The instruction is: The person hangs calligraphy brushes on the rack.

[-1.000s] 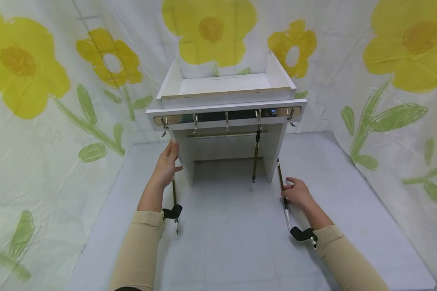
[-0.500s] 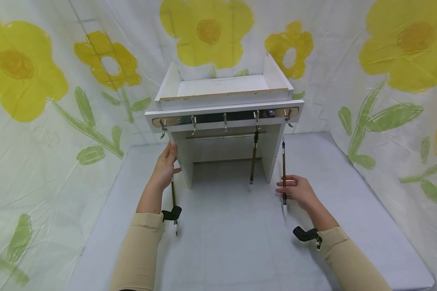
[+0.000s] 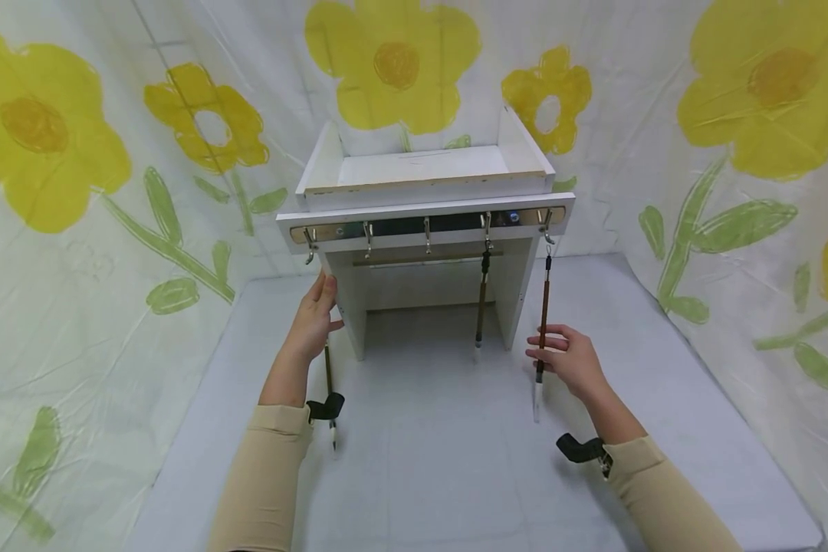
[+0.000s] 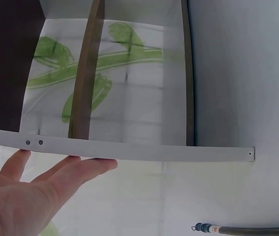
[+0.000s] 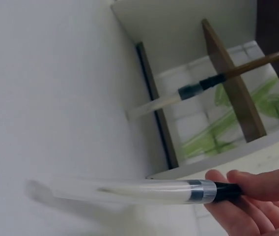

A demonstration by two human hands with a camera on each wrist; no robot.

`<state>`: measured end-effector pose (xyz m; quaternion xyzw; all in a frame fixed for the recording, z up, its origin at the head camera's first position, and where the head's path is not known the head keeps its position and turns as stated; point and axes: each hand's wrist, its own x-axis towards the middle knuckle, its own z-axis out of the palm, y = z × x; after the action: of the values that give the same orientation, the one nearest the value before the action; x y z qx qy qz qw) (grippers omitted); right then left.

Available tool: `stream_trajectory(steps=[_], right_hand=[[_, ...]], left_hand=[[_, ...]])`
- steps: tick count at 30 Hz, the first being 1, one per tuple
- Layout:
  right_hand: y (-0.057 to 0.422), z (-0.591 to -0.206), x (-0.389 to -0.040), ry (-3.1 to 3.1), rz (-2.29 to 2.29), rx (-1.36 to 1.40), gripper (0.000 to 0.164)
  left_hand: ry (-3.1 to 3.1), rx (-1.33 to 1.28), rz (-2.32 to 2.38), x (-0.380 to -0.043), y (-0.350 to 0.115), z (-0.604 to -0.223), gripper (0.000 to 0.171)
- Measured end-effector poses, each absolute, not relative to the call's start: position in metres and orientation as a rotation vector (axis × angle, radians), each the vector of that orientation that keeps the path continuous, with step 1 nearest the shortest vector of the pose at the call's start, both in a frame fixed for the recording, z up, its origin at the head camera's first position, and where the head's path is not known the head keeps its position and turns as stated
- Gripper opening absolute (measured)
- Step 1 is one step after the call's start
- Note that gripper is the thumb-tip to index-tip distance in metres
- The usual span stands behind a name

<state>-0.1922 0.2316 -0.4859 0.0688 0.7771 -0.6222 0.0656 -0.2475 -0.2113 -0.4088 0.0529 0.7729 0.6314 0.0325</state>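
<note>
My right hand (image 3: 574, 356) pinches a brown-handled calligraphy brush (image 3: 545, 303) between thumb and fingers, low on the handle. The brush stands nearly upright with its pale bristles down; a clear cap (image 5: 125, 191) covers them in the right wrist view. Its loop at the top overlaps the tip of the rightmost hook (image 3: 547, 226) in the head view. With straight fingers, my left hand (image 3: 312, 318) touches the outer face of the left side panel (image 4: 149, 151) of a white shelf unit (image 3: 424, 159). A second brush (image 3: 482, 299) hangs from the neighbouring hook.
Another brush (image 3: 329, 376) lies on the pale tabletop (image 3: 441, 460) left of the shelf, partly behind my left wrist. Several metal hooks line a rail (image 3: 400, 222) on the shelf's front board. A flower-printed curtain (image 3: 62, 322) surrounds the table.
My right hand has brought its brush from a slant beside the right panel to nearly upright and raised its loop to the rightmost hook. The left hand stays at the left panel.
</note>
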Motion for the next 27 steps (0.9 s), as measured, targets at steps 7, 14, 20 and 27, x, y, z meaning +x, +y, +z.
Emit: stream_trajectory(steps=[7,14,20,27], right_hand=[[0.229,-0.476,-0.187,2.38,-1.921,0.184,0.055],[0.226,-0.468,-0.182,2.429,-1.992,0.142,0.057],[0.225,-0.462,-0.178,2.489,-2.017,0.127,0.058],[0.224,-0.456,-0.176,2.55,-2.111,0.221,0.055]], left_hand=[[2.381,0.159,1.933,-0.248,-0.211,-0.409,0.063],[2.365,0.144,1.915,-0.244,-0.209,-0.4,0.061],[2.353,0.156,1.917,-0.23,-0.203,-0.382,0.061],[2.347,0.165,1.926,-0.227,-0.202,-0.38,0.062]])
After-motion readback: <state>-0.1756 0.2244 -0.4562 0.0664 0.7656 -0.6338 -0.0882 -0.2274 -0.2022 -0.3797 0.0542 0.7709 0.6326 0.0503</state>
